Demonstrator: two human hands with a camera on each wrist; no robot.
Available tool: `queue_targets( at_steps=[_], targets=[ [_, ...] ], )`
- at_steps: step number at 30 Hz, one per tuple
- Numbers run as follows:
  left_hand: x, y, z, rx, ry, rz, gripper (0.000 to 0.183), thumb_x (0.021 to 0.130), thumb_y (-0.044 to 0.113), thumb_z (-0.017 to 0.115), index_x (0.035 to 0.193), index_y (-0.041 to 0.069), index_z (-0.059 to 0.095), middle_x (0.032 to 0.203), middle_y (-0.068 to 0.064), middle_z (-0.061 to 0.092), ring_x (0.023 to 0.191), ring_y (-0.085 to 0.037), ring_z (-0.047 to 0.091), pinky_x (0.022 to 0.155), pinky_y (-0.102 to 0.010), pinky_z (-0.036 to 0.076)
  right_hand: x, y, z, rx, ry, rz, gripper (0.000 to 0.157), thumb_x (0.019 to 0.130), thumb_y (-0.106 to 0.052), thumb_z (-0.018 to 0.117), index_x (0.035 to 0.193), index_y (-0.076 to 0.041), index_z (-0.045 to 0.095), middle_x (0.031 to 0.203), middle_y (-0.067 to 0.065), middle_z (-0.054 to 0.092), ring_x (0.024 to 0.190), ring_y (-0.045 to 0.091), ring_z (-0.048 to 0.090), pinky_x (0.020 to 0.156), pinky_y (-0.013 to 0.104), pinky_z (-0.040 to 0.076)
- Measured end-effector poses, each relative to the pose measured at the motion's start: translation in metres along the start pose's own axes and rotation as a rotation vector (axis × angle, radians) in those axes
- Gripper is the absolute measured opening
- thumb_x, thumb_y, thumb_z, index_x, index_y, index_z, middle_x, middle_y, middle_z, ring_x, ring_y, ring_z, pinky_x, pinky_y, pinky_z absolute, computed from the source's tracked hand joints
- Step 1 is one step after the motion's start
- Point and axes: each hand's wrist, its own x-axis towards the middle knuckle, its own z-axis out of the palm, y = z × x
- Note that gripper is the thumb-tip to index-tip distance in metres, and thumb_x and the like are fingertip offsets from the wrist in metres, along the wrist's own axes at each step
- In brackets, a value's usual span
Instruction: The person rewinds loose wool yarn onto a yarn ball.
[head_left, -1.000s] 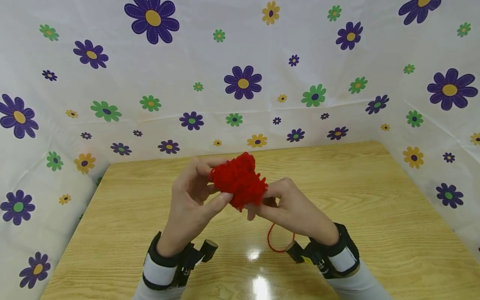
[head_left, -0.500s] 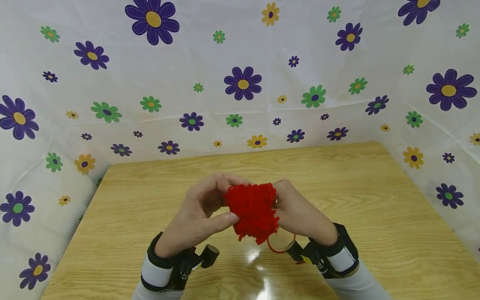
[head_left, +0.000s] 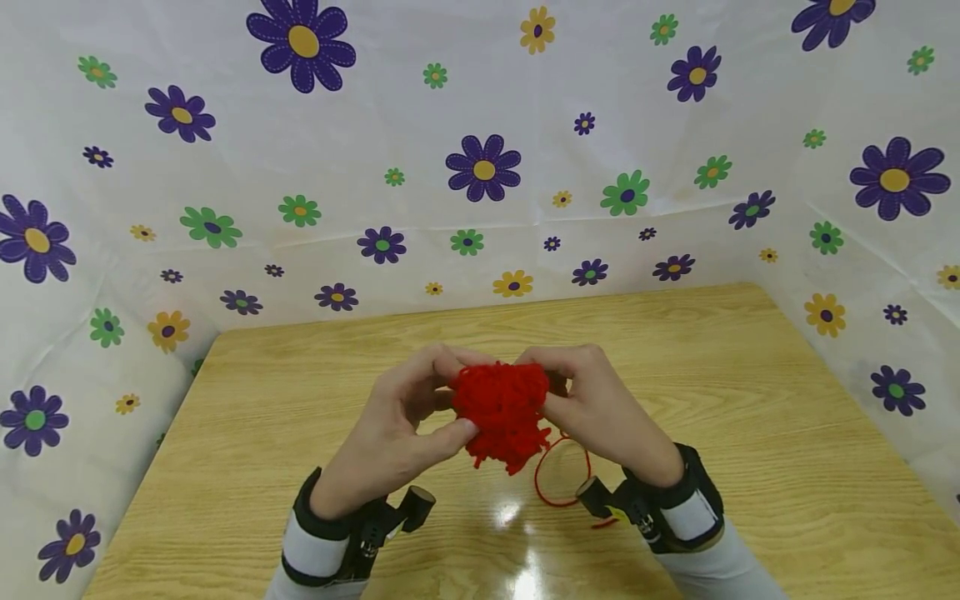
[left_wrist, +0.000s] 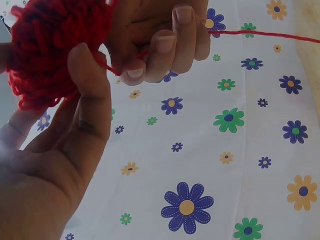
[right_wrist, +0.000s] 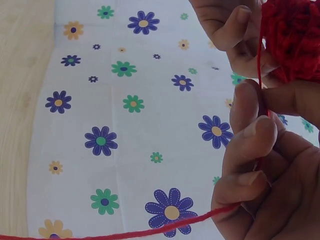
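Observation:
A fluffy bundle of red yarn (head_left: 500, 408) is held up above the table by my left hand (head_left: 405, 433), with the thumb on its near side and fingers behind. My right hand (head_left: 588, 408) is at the bundle's right side. In the right wrist view, its thumb and forefinger pinch a red yarn strand (right_wrist: 185, 223), which runs through the curled fingers and trails away. Seen from the left wrist, the strand leads from the bundle (left_wrist: 60, 50) into the right hand (left_wrist: 165, 45). The far side of the bundle is hidden in the head view.
A loop of red yarn (head_left: 537, 483) hangs or lies below the right hand; which one I cannot tell. Beneath is a wood-grain table (head_left: 315, 375). A white flower-patterned cloth (head_left: 420, 125) surrounds it at the back and sides. Each wrist wears a strapped camera.
The bundle has come down, slightly right, and turned, with the left hand following. In the last half second the right hand has risen to the bundle's upper right side.

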Motion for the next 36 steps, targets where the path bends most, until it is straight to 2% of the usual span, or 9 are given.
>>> queue_targets(
  at_steps=[6, 10, 23, 30, 33, 36],
  targets=[
    [0.0004, -0.0003, -0.0013, 0.08, 0.048, -0.015, 0.032, 0.078, -0.017, 0.063, 0.106, -0.003, 0.056, 0.119, -0.022, 0.062, 0.101, -0.027, 0.061, 0.077, -0.043, 0.06, 0.0002, -0.001, -0.0023, -0.019, 0.044, -0.004, 0.016, 0.091, 0.003, 0.06, 0.09, -0.01, 0.071, 0.071, 0.003, 0.066, 0.058, 0.014, 0.051, 0.047, 0.026, 0.046],
    [0.0017, -0.0012, -0.0004, 0.108, 0.03, -0.026, 0.037, 0.077, -0.017, 0.064, 0.11, 0.0, 0.058, 0.119, -0.018, 0.064, 0.1, -0.024, 0.061, 0.076, -0.045, 0.061, 0.0003, -0.0015, -0.0023, 0.004, 0.046, 0.002, 0.016, 0.093, 0.001, 0.059, 0.09, -0.01, 0.069, 0.077, 0.003, 0.069, 0.06, 0.014, 0.053, 0.048, 0.026, 0.047],
    [0.0043, -0.004, -0.0007, 0.186, -0.021, -0.033, 0.043, 0.075, -0.013, 0.064, 0.113, 0.004, 0.057, 0.109, -0.011, 0.065, 0.095, -0.02, 0.062, 0.067, -0.04, 0.062, -0.0002, 0.0002, -0.0033, -0.028, 0.117, -0.006, 0.012, 0.097, -0.004, 0.057, 0.09, -0.008, 0.065, 0.069, 0.003, 0.058, 0.057, 0.015, 0.05, 0.046, 0.026, 0.042],
    [0.0065, -0.0072, 0.0008, 0.241, -0.055, -0.05, 0.059, 0.074, -0.013, 0.066, 0.127, 0.01, 0.056, 0.116, -0.008, 0.064, 0.094, -0.019, 0.058, 0.061, -0.036, 0.061, -0.0004, -0.0017, -0.0033, 0.0, 0.147, 0.005, 0.012, 0.098, -0.005, 0.055, 0.09, -0.008, 0.063, 0.067, 0.004, 0.059, 0.055, 0.023, 0.052, 0.044, 0.026, 0.042],
    [0.0069, -0.0084, 0.0017, 0.276, -0.062, -0.035, 0.057, 0.074, -0.012, 0.066, 0.126, 0.011, 0.06, 0.116, -0.007, 0.065, 0.092, -0.018, 0.058, 0.059, -0.034, 0.061, 0.0, -0.0021, -0.0029, 0.005, 0.154, 0.004, 0.011, 0.098, -0.005, 0.055, 0.089, -0.007, 0.062, 0.067, 0.005, 0.06, 0.054, 0.022, 0.052, 0.044, 0.026, 0.044],
    [0.0063, -0.0092, 0.0018, 0.314, -0.036, -0.025, 0.051, 0.074, -0.011, 0.067, 0.12, 0.011, 0.062, 0.114, -0.007, 0.064, 0.094, -0.018, 0.058, 0.057, -0.033, 0.061, 0.0001, -0.0025, -0.0029, -0.003, 0.165, 0.003, 0.011, 0.098, -0.006, 0.056, 0.089, -0.006, 0.062, 0.067, 0.005, 0.059, 0.053, 0.019, 0.052, 0.044, 0.026, 0.046]
  ],
)
